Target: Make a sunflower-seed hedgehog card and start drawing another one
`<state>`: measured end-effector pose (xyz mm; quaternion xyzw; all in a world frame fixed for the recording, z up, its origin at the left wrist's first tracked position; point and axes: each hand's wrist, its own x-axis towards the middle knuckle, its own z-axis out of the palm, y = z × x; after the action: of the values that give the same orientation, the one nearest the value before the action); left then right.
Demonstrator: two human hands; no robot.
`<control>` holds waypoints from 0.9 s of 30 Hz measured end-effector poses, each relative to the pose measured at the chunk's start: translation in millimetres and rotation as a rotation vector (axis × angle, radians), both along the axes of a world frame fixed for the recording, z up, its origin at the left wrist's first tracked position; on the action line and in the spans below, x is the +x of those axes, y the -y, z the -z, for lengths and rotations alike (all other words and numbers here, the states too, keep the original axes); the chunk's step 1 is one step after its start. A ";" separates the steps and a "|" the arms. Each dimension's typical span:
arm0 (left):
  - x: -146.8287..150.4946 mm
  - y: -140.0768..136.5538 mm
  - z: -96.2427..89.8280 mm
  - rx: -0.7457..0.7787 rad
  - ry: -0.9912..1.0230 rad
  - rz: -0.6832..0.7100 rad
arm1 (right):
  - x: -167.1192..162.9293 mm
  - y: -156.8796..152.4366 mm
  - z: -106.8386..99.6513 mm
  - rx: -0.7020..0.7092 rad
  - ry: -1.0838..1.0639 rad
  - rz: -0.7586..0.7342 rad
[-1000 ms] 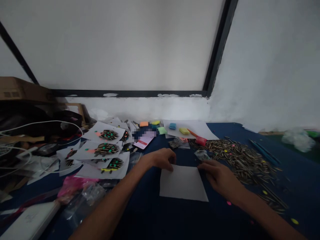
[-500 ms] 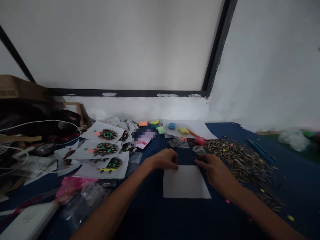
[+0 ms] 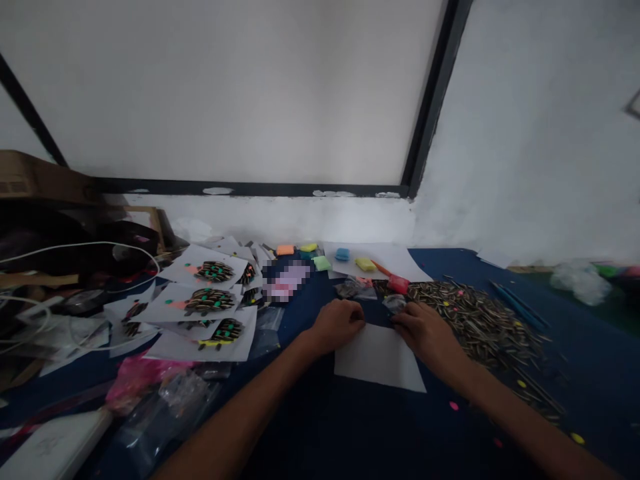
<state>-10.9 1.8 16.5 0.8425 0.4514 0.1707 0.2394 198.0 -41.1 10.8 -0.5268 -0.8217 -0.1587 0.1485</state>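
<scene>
A blank white sheet of paper [image 3: 380, 363] lies slightly turned on the dark blue cloth in front of me. My left hand [image 3: 340, 325] is closed at its upper left edge, thumb and fingers pinching the paper. At the upper right corner is my right hand [image 3: 423, 328], its fingers drawn together; whatever they hold is hidden. Just beyond those fingertips lies a small clear plastic bag [image 3: 394, 303]. A spread pile of thin, dark striped pieces [image 3: 485, 327], seed-like in look, lies to the right of my right hand.
Paper sheets bearing hedgehog-like figures of striped pieces [image 3: 207, 300] overlap at left. Coloured clay blocks [image 3: 365, 265] and a red-capped orange tube [image 3: 397, 284] lie at the back. Blue tweezers-like tools [image 3: 520, 307] are at right. A pink bag [image 3: 137, 380] and white box [image 3: 55, 447] sit front left.
The sheet has turned slightly clockwise and its upper left has shifted right. My left hand has moved right with it, closer to my right hand, which has hardly moved.
</scene>
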 end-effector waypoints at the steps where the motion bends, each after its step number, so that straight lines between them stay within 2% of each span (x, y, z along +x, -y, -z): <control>1: 0.6 1.3 0.6 0.012 -0.013 -0.011 | -1.3 -1.7 -1.0 -0.003 0.009 0.005; 6: 3.1 7.6 3.8 0.077 -0.072 -0.027 | -6.1 -10.2 -2.8 -0.012 0.022 0.023; 10: 5.9 11.2 8.4 0.210 -0.091 -0.042 | -5.6 -12.6 1.8 -0.016 -0.042 0.036; 15: 7.3 11.2 12.3 0.258 -0.095 0.000 | -2.7 -10.0 2.8 -0.056 -0.218 0.024; 19: 6.9 11.1 14.3 0.282 -0.098 -0.002 | -10.5 -4.6 -7.2 -0.152 -0.429 -0.032; 21: 6.4 11.4 14.0 0.287 -0.105 -0.003 | -22.2 4.8 -21.7 -0.245 -0.534 -0.085; 23: 6.0 11.5 12.7 0.266 -0.116 -0.001 | -40.3 22.8 -45.9 -0.355 -0.645 -0.165; 25: 5.9 10.9 11.7 0.230 -0.126 0.007 | -62.7 48.5 -75.7 -0.663 -1.074 -0.352; 27: 6.4 9.3 12.5 0.208 -0.118 0.005 | -84.7 74.5 -99.4 -0.900 -1.344 -0.557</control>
<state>-4.5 -7.5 4.1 0.8726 0.4422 0.1661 0.1239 113.3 -115.6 110.2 -0.2967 -0.6435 0.5712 0.4143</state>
